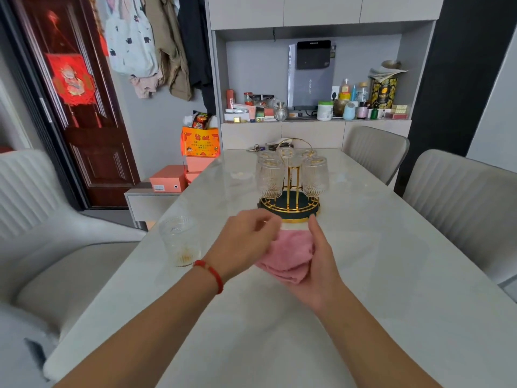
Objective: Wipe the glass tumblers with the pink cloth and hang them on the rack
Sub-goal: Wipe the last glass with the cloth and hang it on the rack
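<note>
Head | right hand fingers grip pink cloth | left hand fingers loosely curled

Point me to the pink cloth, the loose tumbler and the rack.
pink cloth [288, 254], head view, middle of the bunched fabric.
loose tumbler [179, 239], head view, its ribbed side wall.
rack [291, 215], head view, front rim of its base.

Before you on the pale marble table, gold wire rack behind pink cloth, ribbed glass tumbler left of your hands.
</note>
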The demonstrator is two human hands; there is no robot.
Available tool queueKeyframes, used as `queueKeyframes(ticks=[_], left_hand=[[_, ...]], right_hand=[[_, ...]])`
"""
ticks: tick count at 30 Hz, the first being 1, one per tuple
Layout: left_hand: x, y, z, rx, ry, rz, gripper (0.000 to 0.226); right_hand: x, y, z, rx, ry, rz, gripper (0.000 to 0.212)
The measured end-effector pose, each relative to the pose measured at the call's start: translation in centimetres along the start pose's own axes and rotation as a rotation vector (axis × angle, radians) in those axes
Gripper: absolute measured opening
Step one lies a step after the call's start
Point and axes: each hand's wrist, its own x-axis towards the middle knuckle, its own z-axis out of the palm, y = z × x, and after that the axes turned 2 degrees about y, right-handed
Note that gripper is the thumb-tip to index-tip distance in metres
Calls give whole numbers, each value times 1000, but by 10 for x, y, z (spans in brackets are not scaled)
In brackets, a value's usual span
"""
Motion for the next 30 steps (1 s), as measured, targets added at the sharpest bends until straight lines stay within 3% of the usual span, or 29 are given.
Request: queueKeyframes(ticks=[2, 5, 7, 10, 12, 15, 20, 23, 28, 30], left_hand=[[-19, -25, -18, -72, 280, 17, 14], [-50, -72, -44, 89, 669, -12, 21], [-57, -104, -53, 181, 747, -156, 53], [-52, -135, -57, 128, 578, -391, 106], [-43, -145, -54, 41, 478, -443, 116], [-30, -155, -50, -57, 443, -473, 100], [-8, -168, -52, 10, 427, -515, 69], [-7, -150, -45, 51, 461, -419, 60], [4, -82, 13, -351, 79, -227, 63], [16, -66, 43, -468, 36, -211, 65]], right_hand=[[0, 5, -8, 21, 25, -18, 63], [8, 12, -15, -65, 37, -28, 40], [13, 15, -12, -96, 34, -38, 29], [20, 17, -6, -82, 14, -41, 32], [24, 18, -5, -75, -15, -37, 33], [29, 18, -10, -61, -4, -36, 33], [32, 13, -19, -35, 42, -46, 41], [34, 3, -22, -131, 86, -138, 42], [43, -1, -17, -333, 34, -300, 49], [40, -12, -21, -336, -12, -350, 56]])
